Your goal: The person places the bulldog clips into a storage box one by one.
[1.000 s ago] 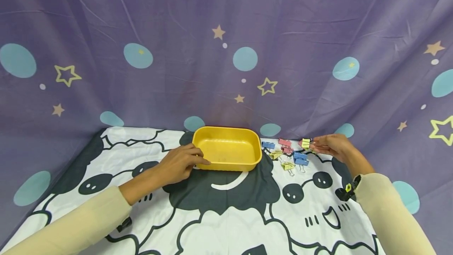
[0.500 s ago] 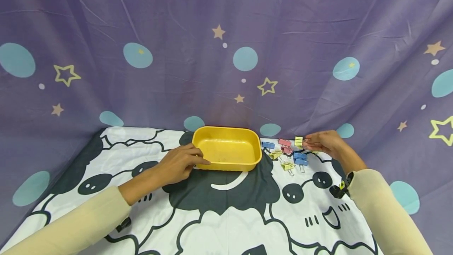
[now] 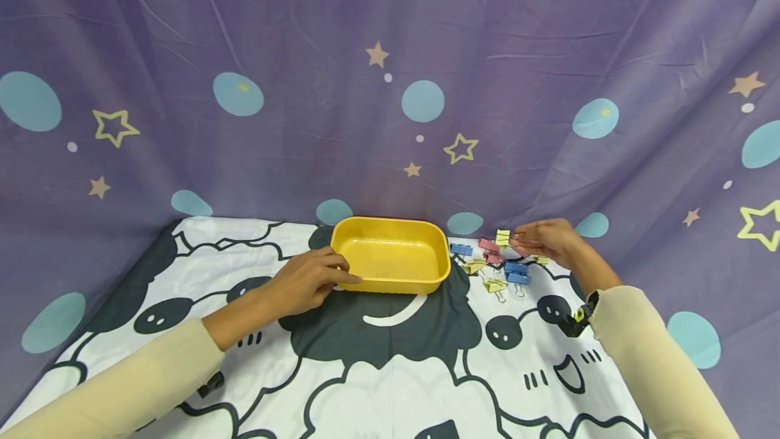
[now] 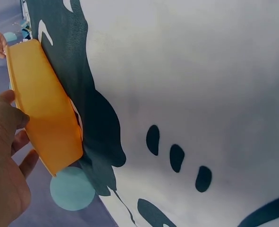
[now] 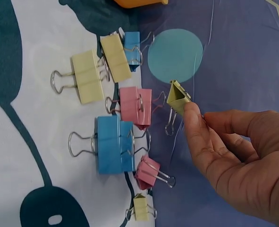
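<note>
My right hand [image 3: 548, 239] pinches a yellow binder clip [image 5: 176, 100] between thumb and fingertips, the clip's handle hidden in the grip. One wire handle hangs free. Below it on the cloth lie blue binder clips [image 5: 112, 144], pink ones [image 5: 135, 105] and yellow ones [image 5: 88, 78], in mixed sizes. My left hand [image 3: 307, 281] holds the near left corner of a yellow plastic tray [image 3: 396, 286], with its fingers at the rim. In the head view the tray's inside shows nothing in it. A small yellow clip [image 5: 140, 208] lies apart from the bigger ones.
A white cloth [image 3: 426, 391] with black cartoon drawings covers the table. Behind it hangs a purple curtain [image 3: 305, 120] with stars and blue dots, right against the table's back edge. The clips lie just right of the tray.
My right hand has moved left and slightly up with the yellow binder clip, uncovering a small yellow clip on the cloth. My left hand and the tray have stayed in place.
</note>
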### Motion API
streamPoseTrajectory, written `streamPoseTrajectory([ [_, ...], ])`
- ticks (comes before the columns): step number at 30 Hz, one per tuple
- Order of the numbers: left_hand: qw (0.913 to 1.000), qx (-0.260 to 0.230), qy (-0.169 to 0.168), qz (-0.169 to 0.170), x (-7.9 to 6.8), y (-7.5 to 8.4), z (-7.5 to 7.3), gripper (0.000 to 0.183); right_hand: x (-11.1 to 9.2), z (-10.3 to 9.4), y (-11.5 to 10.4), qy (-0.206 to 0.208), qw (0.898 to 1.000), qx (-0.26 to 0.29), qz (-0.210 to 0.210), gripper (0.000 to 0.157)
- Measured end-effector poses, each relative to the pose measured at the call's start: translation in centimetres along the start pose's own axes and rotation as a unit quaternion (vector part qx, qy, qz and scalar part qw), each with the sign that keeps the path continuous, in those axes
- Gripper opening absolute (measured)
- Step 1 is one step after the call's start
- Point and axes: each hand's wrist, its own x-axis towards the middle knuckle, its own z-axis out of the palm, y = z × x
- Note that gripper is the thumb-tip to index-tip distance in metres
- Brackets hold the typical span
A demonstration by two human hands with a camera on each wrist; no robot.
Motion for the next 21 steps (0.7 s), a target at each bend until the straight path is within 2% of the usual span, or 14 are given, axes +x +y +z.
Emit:
streamPoseTrajectory([
  [7,0.9994,0.002,0.013,0.031,-0.2,-0.7,0.2,0.053,0.3,0.8,-0.4,0.006,1.0,-0.012,-0.009,0.059],
  [21,0.9953,-0.019,0.037,0.088,-0.5,-2.4,0.3,0.056,0.4,2.2,-0.7,-0.008,1.0,0.016,-0.026,0.056],
])
